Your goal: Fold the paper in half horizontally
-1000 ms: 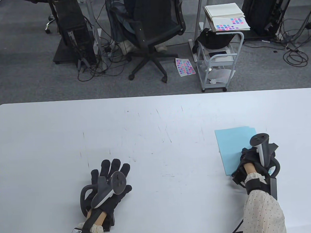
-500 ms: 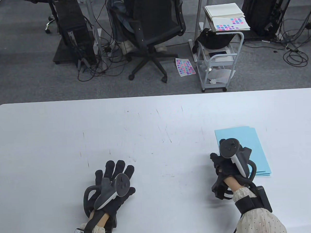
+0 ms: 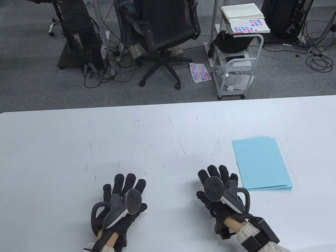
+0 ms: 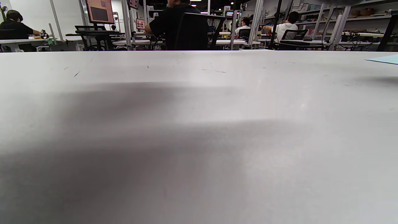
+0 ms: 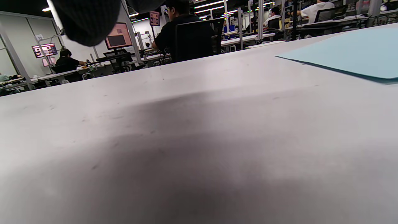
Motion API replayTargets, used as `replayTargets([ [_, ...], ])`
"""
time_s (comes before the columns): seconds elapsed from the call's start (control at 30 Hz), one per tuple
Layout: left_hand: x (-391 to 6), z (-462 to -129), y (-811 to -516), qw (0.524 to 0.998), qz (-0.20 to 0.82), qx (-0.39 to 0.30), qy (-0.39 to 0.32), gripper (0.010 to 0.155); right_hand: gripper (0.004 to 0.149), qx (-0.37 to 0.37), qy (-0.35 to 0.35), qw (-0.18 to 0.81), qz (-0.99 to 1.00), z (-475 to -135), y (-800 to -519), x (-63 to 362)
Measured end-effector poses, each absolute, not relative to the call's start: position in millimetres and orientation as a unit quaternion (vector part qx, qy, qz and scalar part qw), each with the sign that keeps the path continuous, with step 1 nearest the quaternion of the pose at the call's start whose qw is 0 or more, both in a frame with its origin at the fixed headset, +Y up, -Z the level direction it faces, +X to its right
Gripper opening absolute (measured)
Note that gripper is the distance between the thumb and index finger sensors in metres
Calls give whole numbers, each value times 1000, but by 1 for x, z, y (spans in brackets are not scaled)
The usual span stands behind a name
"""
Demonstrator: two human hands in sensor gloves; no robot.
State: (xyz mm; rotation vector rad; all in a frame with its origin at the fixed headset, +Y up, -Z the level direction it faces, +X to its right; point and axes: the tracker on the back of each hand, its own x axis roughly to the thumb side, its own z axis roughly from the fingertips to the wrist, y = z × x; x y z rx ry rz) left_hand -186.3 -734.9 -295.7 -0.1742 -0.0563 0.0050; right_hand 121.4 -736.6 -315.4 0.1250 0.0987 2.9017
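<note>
Paper [image 3: 263, 163] lies flat on the desk [image 3: 168, 131] at the near right, its layered edges suggesting the fold is done, with nothing apparently left. Left hand [image 3: 124, 201] and right hand [image 3: 219, 192] rest flat with fingers spread, each grip empty. Count: one paper, two hands.

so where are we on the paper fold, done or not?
Looks done: the blue paper lies flat on the table with layered edges showing at its near and far right corners. Nothing is in hand: the left hand and right hand rest flat, off the paper. Nothing visibly left.
</note>
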Motion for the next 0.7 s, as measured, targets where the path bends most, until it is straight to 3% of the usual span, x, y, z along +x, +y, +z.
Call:
replayTargets([
  [0.33,-188,-297,-737,996,-2,-82,-30,80,76,78,81,101,988,-312,-756,116],
  [0.7,-188,-296,-739,996,-7,-80,-38,80,74,94,76,101,988,-304,-757,108],
])
